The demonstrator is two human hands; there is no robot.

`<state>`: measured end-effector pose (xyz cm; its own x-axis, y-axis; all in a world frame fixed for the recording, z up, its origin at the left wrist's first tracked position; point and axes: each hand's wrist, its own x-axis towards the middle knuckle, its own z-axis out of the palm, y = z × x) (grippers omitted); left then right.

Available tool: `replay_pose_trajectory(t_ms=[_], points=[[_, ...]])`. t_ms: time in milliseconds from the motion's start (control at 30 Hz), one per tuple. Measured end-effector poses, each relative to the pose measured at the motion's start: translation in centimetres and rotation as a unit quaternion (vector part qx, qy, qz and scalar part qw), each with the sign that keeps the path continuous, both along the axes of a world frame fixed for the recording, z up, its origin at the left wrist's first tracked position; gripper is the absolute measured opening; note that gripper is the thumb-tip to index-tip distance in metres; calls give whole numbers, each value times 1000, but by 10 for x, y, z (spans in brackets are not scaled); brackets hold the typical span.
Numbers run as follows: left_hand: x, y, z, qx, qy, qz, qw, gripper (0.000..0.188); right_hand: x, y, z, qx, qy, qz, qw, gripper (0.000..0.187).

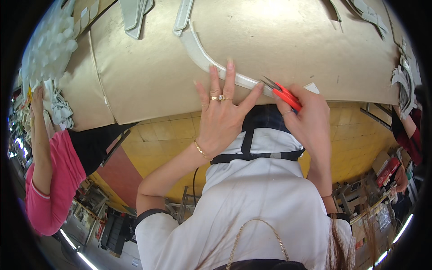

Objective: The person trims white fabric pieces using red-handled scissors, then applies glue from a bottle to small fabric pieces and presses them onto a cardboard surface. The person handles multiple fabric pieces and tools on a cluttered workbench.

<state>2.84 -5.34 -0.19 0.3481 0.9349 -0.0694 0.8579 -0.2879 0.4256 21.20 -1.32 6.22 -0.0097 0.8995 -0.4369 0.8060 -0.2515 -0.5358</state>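
Note:
A long, curved strip of white material (194,48) with a raised pale edging lies on the tan-covered table (288,40), near its front edge. My left hand (222,119) rests palm down on it, fingers spread, the tips along the edging. Held in my right hand (311,112) is a pair of red-handled thread snips (284,95). Their dark blades point up and left, right beside my left index fingertip at the strip's right part. A small white tip of material (311,88) shows just beyond my right hand; whether it belongs to the strip I cannot tell.
Flat grey-white cut pieces (131,17) lie at the table's far side, with more (369,18) at far right. Stacked curved pieces (407,85) hang over the right end. A translucent white heap (49,51) stands at left, beside a person in a pink top (56,180).

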Motion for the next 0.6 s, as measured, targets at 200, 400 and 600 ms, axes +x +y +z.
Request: replay_pose_trajectory(t_ms=[200,400,600], points=[[-3,1,0,0,-42,-58,997,68,48,-4,6,-32,73,-45,996,20],[0,2,1,8,-38,-56,998,65,64,1,1,-47,60,-6,997,20],[7,0,1,11,-36,-42,998,64,65,2,-3,-53,83,-2,995,20]])
